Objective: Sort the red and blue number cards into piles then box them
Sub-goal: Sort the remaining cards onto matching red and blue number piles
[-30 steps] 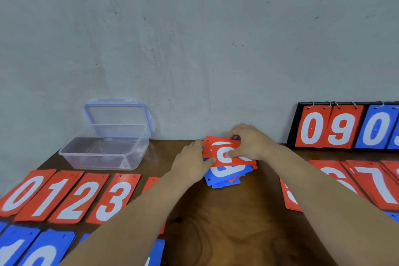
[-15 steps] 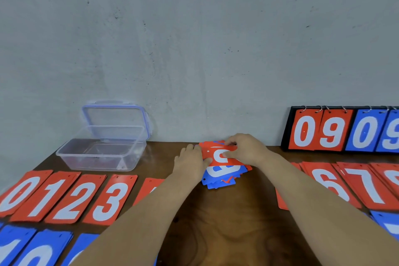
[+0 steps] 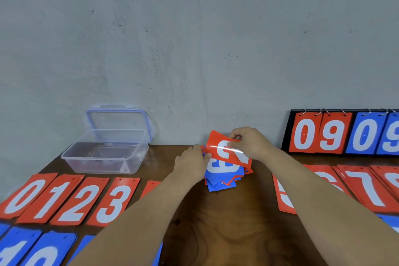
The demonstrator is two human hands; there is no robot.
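Pinching far edge of red card (image 3: 223,150) with right hand (image 3: 248,142), bowing it up off mixed pile (image 3: 218,185) at back centre of desk (image 3: 237,233). Bracing pile's left edge with left hand (image 3: 192,160), hiding fingertips, so cannot tell grip. Risking glossy card slipping from pinch, or dragging blue card (image 3: 235,170) beneath and scattering pile. Showing white digit, part covered, unreadable. Reading 0 1 2 3 on red row (image 3: 64,198) at left, 0 9 0 9 on flip scoreboard (image 3: 336,134) at right. Leaving clear box (image 3: 108,153) open, back left.

Plain indoor workroom: bare grey wall (image 3: 194,39), wooden table (image 3: 226,233) against it
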